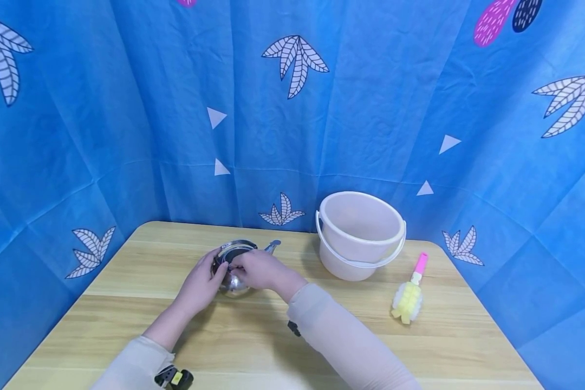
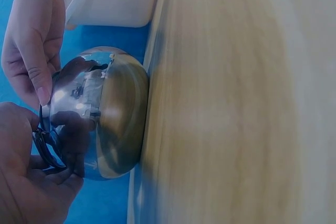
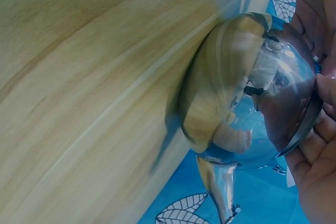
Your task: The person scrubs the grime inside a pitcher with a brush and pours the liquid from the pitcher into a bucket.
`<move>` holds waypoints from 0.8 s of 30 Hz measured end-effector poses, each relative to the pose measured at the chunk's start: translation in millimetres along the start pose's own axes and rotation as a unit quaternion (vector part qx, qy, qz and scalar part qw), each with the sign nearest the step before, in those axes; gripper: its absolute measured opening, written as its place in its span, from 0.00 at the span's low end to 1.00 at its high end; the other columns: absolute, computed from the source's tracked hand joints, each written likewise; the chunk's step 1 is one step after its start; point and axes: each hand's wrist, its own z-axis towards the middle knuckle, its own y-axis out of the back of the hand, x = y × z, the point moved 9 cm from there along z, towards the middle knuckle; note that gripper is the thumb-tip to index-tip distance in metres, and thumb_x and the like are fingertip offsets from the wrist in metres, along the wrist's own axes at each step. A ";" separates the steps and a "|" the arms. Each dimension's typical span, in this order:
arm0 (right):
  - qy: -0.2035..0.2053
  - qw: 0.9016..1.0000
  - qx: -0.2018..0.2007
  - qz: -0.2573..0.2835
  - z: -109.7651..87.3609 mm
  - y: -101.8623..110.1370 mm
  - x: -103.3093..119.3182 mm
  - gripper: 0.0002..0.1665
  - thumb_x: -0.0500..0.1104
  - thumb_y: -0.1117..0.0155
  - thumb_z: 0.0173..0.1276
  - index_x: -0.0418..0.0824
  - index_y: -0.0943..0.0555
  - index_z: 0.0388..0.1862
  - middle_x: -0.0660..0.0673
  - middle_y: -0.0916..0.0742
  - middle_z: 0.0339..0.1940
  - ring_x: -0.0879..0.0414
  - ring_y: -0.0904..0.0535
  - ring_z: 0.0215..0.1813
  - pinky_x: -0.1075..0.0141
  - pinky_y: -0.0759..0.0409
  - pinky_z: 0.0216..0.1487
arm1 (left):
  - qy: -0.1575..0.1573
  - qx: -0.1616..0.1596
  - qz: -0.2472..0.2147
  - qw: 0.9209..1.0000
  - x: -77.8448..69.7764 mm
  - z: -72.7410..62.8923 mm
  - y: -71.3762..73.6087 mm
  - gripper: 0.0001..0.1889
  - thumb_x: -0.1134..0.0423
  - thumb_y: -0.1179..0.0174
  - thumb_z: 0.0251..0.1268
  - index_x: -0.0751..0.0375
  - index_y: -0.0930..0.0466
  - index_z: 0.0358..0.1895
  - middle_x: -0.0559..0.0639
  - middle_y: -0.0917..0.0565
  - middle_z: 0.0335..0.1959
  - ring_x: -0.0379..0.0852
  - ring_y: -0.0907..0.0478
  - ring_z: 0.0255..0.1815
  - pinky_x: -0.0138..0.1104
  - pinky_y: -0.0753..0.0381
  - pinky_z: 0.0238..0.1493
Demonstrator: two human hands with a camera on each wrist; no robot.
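A shiny round metal teapot (image 1: 235, 286) stands on the table, its spout (image 1: 273, 246) pointing right and away from me. My left hand (image 1: 202, 284) grips its left side, with thumb at the rim and fingers against the body in the left wrist view. Curled over the top opening, my right hand (image 1: 260, 268) pinches the rim area, where a dark edge (image 3: 307, 121) shows in the right wrist view. I cannot tell whether that edge is a separate lid. Mirrored hands and tabletop appear on the polished body (image 2: 123, 114).
To the right of the teapot stands a white bucket (image 1: 338, 254) with its handle down against the front. Farther right lies a yellow and white sponge brush (image 1: 407, 302) with a pink handle. Blue patterned curtains (image 1: 273, 135) surround the wooden table (image 1: 214, 352).
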 end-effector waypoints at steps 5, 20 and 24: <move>0.002 1.000 -0.004 0.001 0.2 0.7 -0.7 0.09 0.48 0.39 0.76 0.51 0.12 0.45 0.56 0.11 0.42 0.62 0.16 0.43 0.69 0.19 0.51 | 0.003 0.001 0.000 1.000 0.7 -0.1 -0.3 0.31 0.54 0.53 0.81 0.74 0.43 0.75 0.74 0.36 0.71 0.70 0.36 0.71 0.60 0.37 0.70; 0.007 0.999 -0.012 -0.036 0.0 4.2 3.9 0.08 0.47 0.38 0.75 0.51 0.12 0.44 0.55 0.10 0.43 0.60 0.15 0.47 0.68 0.19 0.54 | 0.004 0.003 0.001 1.000 1.2 -1.5 1.0 0.32 0.52 0.54 0.81 0.74 0.43 0.75 0.74 0.37 0.72 0.71 0.37 0.71 0.60 0.38 0.71; 0.000 0.999 -0.012 -0.043 -0.5 5.4 4.5 0.08 0.47 0.39 0.75 0.51 0.12 0.44 0.55 0.10 0.43 0.60 0.15 0.46 0.67 0.18 0.52 | 0.007 0.005 0.001 1.000 1.6 -1.6 1.0 0.32 0.52 0.54 0.81 0.74 0.44 0.75 0.74 0.37 0.72 0.70 0.37 0.71 0.60 0.38 0.71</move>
